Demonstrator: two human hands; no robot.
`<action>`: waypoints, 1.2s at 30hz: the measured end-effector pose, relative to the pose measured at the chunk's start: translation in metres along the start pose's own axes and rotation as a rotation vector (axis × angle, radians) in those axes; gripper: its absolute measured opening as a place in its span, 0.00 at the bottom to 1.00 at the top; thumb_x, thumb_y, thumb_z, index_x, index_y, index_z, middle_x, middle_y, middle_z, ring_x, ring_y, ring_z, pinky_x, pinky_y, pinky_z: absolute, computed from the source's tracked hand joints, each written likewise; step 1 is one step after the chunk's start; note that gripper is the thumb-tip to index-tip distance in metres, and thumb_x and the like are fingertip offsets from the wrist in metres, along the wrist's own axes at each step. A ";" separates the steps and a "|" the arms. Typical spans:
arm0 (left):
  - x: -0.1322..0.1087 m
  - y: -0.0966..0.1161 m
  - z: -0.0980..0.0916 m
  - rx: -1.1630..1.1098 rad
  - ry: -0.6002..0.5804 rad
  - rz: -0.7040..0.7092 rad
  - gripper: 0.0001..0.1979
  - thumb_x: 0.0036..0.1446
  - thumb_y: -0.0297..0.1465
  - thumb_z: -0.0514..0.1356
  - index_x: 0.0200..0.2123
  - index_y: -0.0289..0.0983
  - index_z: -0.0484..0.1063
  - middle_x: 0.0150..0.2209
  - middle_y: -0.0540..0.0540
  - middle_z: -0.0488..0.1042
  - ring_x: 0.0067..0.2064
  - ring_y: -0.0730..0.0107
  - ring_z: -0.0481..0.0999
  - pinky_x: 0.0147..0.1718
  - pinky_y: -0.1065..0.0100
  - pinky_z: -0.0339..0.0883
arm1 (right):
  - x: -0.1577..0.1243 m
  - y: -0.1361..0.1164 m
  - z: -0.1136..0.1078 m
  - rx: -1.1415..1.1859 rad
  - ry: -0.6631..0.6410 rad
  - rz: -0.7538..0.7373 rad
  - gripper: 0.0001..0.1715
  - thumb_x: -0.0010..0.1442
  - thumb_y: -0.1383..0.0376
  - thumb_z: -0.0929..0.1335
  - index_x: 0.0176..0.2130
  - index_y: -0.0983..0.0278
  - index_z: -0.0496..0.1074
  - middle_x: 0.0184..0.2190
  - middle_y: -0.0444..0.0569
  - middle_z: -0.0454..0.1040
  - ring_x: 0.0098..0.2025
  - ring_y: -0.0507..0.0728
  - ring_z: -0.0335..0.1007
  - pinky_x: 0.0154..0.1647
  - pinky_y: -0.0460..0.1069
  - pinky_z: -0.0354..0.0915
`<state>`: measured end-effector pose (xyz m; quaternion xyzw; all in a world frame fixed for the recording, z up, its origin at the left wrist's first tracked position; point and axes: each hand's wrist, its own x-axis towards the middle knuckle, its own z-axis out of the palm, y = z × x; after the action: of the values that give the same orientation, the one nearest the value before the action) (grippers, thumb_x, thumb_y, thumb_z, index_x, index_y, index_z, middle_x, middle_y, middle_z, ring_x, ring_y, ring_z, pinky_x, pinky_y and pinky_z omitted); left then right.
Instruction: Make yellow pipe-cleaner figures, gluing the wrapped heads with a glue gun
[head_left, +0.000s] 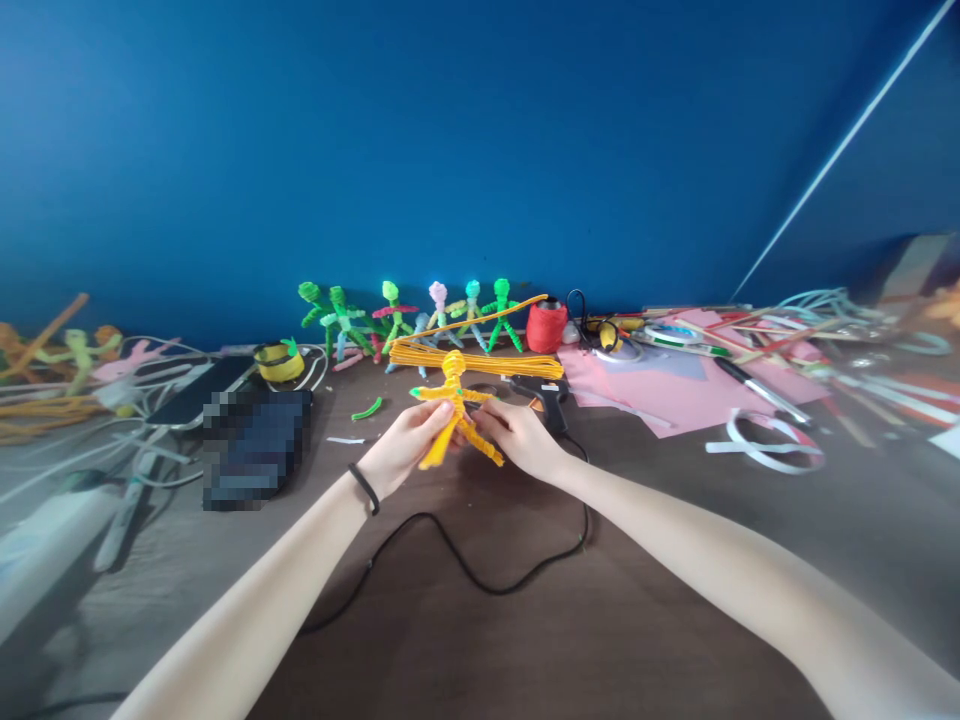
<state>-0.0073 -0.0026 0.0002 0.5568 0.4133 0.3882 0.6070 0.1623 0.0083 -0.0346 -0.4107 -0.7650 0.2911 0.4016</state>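
Note:
A yellow pipe-cleaner figure [453, 372] with a wound head, arms and legs is held up between my two hands, with green bits at the tips of its arms. My left hand [409, 443], with a black band at the wrist, pinches the figure's body and one leg. My right hand [525, 437] has its fingers closed at the figure's right arm and side; its fingertips are partly hidden. Just behind the figure lies a bundle of yellow pipe cleaners [510, 362]. A black glue gun [553, 398] rests beyond my right hand, its black cord running across the table.
Several coloured pipe-cleaner figures [501, 300] stand along the blue wall. A red spool [546, 328] is beside them. Pink paper [660, 410], a white tape ring [776, 445] and strips lie right. A dark phone-like object [262, 445] and yellow roll [279, 363] lie left.

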 end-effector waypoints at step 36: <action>-0.004 0.002 0.010 0.164 0.233 -0.049 0.10 0.40 0.25 0.59 0.31 0.33 0.72 0.28 0.49 0.75 0.31 0.68 0.73 0.30 0.71 0.66 | -0.003 -0.001 0.000 -0.206 0.053 -0.063 0.16 0.58 0.57 0.62 0.27 0.64 0.69 0.19 0.42 0.66 0.21 0.49 0.59 0.24 0.43 0.51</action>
<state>0.0005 -0.0092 0.0027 0.5453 0.5249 0.4002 0.5167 0.1628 0.0051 -0.0351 -0.4331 -0.7926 0.1872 0.3863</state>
